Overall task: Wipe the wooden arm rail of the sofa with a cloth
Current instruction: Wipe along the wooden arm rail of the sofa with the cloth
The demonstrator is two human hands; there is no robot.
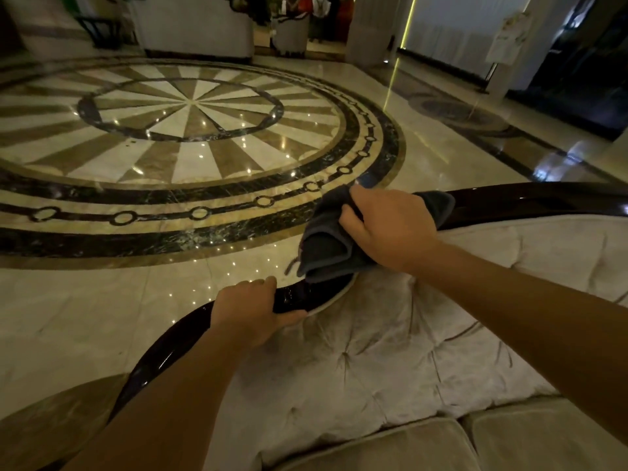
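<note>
A glossy dark wooden rail (530, 202) curves along the top edge of a pale tufted sofa (390, 351), from the right side down to the lower left. My right hand (390, 229) presses a folded dark grey cloth (326, 246) onto the rail near the middle of the curve; the cloth drapes over both sides. My left hand (251, 311) grips the rail lower down, fingers over its outer edge and thumb on the inner side. The stretch of rail under the cloth is hidden.
A polished marble floor (102, 300) with a large round sunburst inlay (190, 107) spreads beyond the rail. White counters or planters (197, 28) and a pillar (370, 25) stand at the far side. Sofa seat cushions (509, 443) lie at the bottom right.
</note>
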